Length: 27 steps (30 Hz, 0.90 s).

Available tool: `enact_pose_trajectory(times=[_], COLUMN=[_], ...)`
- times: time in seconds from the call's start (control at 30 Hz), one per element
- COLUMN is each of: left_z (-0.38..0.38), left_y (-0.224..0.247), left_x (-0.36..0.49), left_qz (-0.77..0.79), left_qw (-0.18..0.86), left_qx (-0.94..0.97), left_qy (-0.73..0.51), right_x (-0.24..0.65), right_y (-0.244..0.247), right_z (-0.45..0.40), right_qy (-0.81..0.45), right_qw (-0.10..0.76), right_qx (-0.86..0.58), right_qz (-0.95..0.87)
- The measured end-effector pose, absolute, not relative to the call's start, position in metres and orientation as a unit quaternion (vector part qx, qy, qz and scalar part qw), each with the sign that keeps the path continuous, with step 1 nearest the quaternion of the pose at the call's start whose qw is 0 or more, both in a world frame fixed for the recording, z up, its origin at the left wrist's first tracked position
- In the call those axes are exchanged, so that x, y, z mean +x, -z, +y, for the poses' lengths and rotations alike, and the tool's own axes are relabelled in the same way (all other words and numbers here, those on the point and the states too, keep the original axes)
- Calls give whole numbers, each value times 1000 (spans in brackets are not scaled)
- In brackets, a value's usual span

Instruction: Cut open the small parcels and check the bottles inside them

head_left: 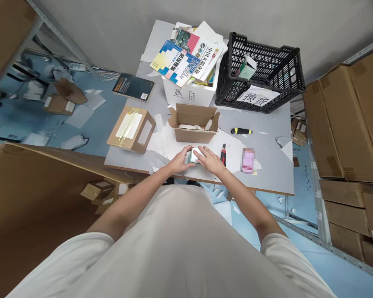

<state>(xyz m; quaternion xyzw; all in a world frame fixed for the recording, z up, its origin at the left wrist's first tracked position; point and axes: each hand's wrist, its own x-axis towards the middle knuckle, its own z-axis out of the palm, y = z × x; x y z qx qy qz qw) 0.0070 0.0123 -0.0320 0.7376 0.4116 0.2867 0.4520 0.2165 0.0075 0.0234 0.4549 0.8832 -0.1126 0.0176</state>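
Near the table's front edge, a small white and green box [194,156] is between my two hands. My left hand [180,160] grips it from the left side, thumb and fingers around its edge. Over its top and right side lies my right hand [210,159], fingers resting on the white face and partly hiding it. Just beyond my hands stands an open cardboard box [192,135] with white paper inside. A red and black utility knife [223,155] lies right of my right hand.
On the table [272,165] are a taped carton [143,134], a dark book [133,87], a white bin [186,93] of books, a black crate [261,78], a yellow-black cutter [240,131] and a pink item [248,160]. Stacked cartons [345,120] stand right.
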Motion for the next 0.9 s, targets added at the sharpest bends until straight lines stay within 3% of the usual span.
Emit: enact_pose_trajectory(times=[0.4, 0.63, 0.8, 0.9], left_z=[16, 46, 87, 107], left_y=[19, -6, -17, -14], left_x=[0, -16, -18, -14], left_qz=[395, 402, 558, 580], left_qw=[451, 325, 167, 139], left_qx=[764, 814, 759, 766], left_qy=[-239, -264, -292, -240], right_x=[220, 218, 279, 347], right_y=[-23, -46, -132, -192], right_z=[-3, 22, 57, 106], right_qy=[182, 213, 221, 139], right_qw=[-2, 2, -108, -250], right_qx=[385, 371, 363, 491], right_qz=[905, 904, 899, 823])
